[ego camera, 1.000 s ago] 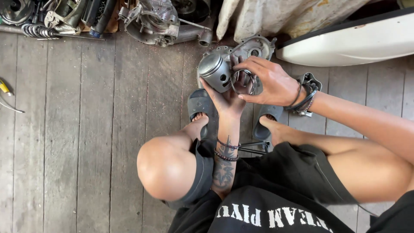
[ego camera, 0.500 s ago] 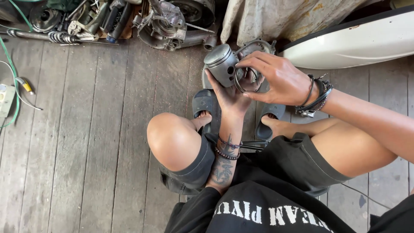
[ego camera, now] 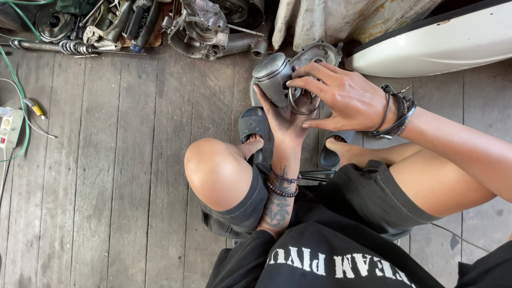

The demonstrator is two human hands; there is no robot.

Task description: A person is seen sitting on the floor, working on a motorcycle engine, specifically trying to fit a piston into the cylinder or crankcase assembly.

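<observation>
**Piston in hand, ring at the skirt**

Piston (ego camera: 273, 78) first: the grey metal cylinder sits above our knees, over the plank floor (ego camera: 106, 160), crown tilted up and to the left. Starting at the left, a coil spring (ego camera: 74, 48) and a heap of engine parts (ego camera: 200, 26) lie along the top edge, well apart from the work.

Our left hand (ego camera: 282, 117) cups the piston from below, fingers wrapped up around its skirt, so it is clasped firmly. Our right hand (ego camera: 341, 98) comes over the top, fingertips pinching a thin metal ring (ego camera: 301, 104) just beside the piston.

In our judgement, we should keep the left grip steady, spread the ring evenly and gently, and avoid twisting it. Behind the hands lies an engine casing (ego camera: 320, 53); further right, a white panel (ego camera: 437, 42).
</observation>
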